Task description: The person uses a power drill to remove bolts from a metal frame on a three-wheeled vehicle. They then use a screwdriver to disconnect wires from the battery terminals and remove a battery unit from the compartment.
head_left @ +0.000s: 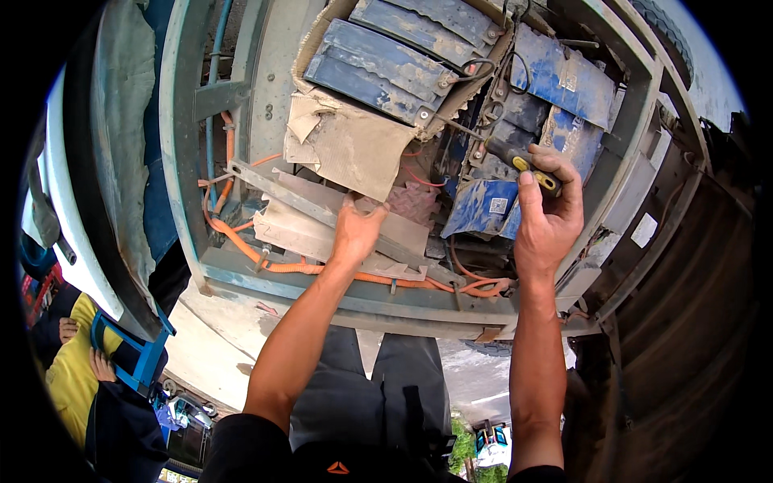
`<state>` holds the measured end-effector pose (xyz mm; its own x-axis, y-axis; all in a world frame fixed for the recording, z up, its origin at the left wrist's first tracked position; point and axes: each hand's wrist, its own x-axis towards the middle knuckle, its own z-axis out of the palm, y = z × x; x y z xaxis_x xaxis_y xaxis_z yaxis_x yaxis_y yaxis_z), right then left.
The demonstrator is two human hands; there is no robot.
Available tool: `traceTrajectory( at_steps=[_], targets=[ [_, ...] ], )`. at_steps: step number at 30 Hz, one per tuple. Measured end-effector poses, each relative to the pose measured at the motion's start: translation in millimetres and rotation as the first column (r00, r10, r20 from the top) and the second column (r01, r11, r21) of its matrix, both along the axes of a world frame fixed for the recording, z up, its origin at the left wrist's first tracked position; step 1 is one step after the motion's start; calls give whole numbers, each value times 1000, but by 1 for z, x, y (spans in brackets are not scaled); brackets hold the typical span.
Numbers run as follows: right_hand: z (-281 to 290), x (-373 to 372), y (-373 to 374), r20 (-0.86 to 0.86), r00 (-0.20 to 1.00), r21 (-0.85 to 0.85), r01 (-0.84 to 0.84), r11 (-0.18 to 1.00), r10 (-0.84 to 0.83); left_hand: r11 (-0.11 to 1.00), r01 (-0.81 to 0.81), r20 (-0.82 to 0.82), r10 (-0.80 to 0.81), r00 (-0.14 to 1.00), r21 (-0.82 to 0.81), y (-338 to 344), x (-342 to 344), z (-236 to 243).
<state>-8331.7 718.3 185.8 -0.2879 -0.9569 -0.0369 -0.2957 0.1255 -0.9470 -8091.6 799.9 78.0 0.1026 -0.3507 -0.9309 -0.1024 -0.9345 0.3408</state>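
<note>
Right hand (549,216) at about 3 o'clock, wrapped tight around a screwdriver (515,158) with a black and yellow handle. Thumb up along the handle, fingers curled over the end. Metal shaft pointing toward 10 o'clock, with the tip near a bolt on the blue batteries (386,60). Dirty and dusty, those batteries, sitting side by side up at 12 o'clock inside a grey metal frame (179,145).

Left hand (355,229) near the middle, pressed on a flat grey metal plate (302,221). Fingers bent at the plate's top edge, right under a torn piece of cardboard (354,145). Hard to tell whether gripping the plate or only pushing on it.

Orange cable (266,256) running along the bottom of the frame, from 9 o'clock across to 4 o'clock, just below both hands. Thin black wires (483,66) looping between the battery tops at 1 o'clock.

Dark trousers (362,386) straight down at 6 o'clock. Another person in a yellow shirt (72,362) low at 8 o'clock, well apart from both hands, next to a blue metal stand (137,354).
</note>
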Motion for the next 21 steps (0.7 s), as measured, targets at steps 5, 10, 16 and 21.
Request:
traceTrajectory(
  at_steps=[5,10,16,21],
  targets=[
    [2,6,-3,-201,973,-7,-113,994,110,975,-213,-463,162,871,-59,16,18,43],
    [-1,4,-1,-246,959,-6,-150,989,144,815,-303,-471,42,881,-494,-69,12,49],
    [-1,2,5,-221,965,5,-145,989,142,806,-159,-329,-47,943,-571,-136,-4,8],
    [-3,-2,8,-226,963,20,-143,989,144,735,184,22,-225,974,-652,-144,-13,-7]
  ],
)
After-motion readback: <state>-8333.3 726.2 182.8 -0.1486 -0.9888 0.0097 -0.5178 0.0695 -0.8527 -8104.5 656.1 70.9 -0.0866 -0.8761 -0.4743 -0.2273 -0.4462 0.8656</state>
